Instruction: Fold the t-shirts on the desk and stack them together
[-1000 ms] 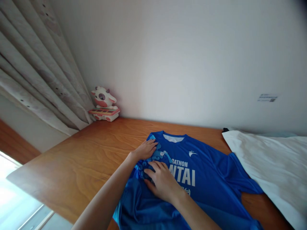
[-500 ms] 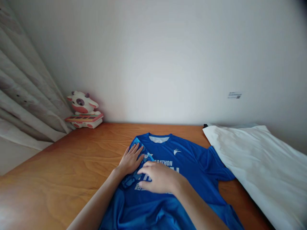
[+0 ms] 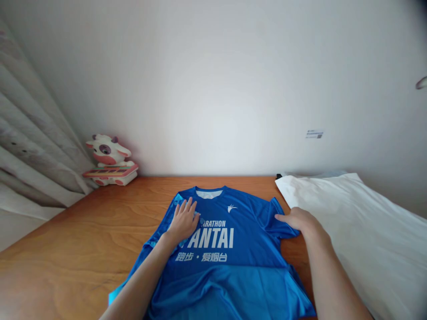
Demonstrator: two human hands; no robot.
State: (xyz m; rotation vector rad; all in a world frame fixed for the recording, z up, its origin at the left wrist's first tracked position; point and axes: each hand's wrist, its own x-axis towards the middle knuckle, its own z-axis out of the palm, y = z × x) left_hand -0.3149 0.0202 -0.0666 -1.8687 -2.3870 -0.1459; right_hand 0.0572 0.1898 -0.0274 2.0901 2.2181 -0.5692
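A blue short-sleeved T-shirt [image 3: 247, 249] with white lettering lies front up on the wooden surface, its neckline toward the wall. My left hand [image 3: 185, 218] rests flat on its upper left chest, fingers spread, covering part of the print. At the sleeve [image 3: 273, 220] on the right side, my right hand [image 3: 295, 218] has its thumb over the fabric and appears to pinch the cuff; its other fingers are mostly hidden. The lower part of the shirt is wrinkled, and my left forearm covers some of its left side.
White folded cloth [image 3: 347, 231] lies along the right, close to the sleeve. A cow-shaped toy keyboard [image 3: 111, 162] stands at the back left by the curtain [image 3: 36, 151]. Behind the wooden surface [image 3: 83, 231] rises a white wall [image 3: 213, 89].
My right hand has moved from above the chest print to the right sleeve, uncovering the lettering. The shirt's left side now spreads farther left. My left hand stays on the upper left chest.
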